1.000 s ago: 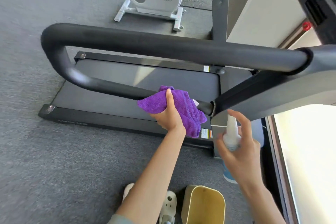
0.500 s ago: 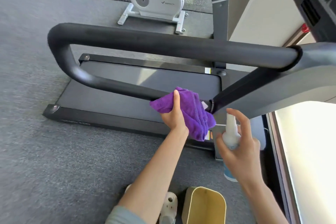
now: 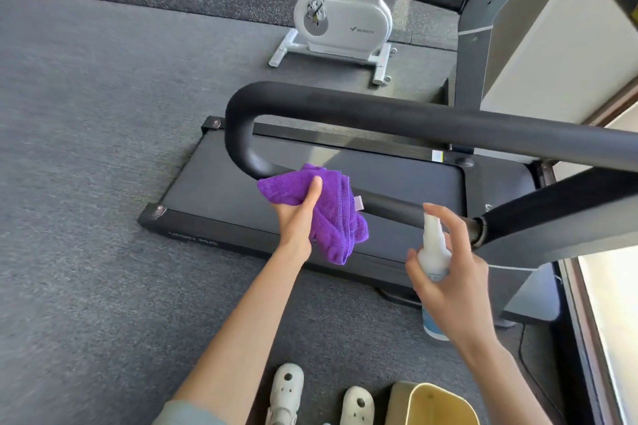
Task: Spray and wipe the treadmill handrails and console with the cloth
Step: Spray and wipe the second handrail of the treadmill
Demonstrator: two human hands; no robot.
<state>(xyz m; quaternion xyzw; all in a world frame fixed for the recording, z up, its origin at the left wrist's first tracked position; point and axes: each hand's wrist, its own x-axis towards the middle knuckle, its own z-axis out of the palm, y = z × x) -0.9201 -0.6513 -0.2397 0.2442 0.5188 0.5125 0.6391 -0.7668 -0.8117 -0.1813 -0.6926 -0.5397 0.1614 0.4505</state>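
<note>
On the lower bar of the handrail (image 3: pixel 386 207), just past its bend, the left hand (image 3: pixel 298 217) holds the purple cloth (image 3: pixel 324 207) wrapped over the tube, thumb on top and the other fingers hidden beneath the fabric. Nearer the handrail's joint with the upright, the right hand (image 3: pixel 452 272) curls around the white spray bottle (image 3: pixel 433 252), index finger arched above the nozzle, which stands just beside the bar. For a good wipe, the cloth should probably encircle the tube fully and travel along its length in one steady pass, with firm pressure on the underside as well. The loose tail of cloth hanging below the handrail should be gathered in, since it may drag. Spray is best aimed at bare bar ahead of the cloth. Around the bend, rotating the wrist likely keeps contact.
</note>
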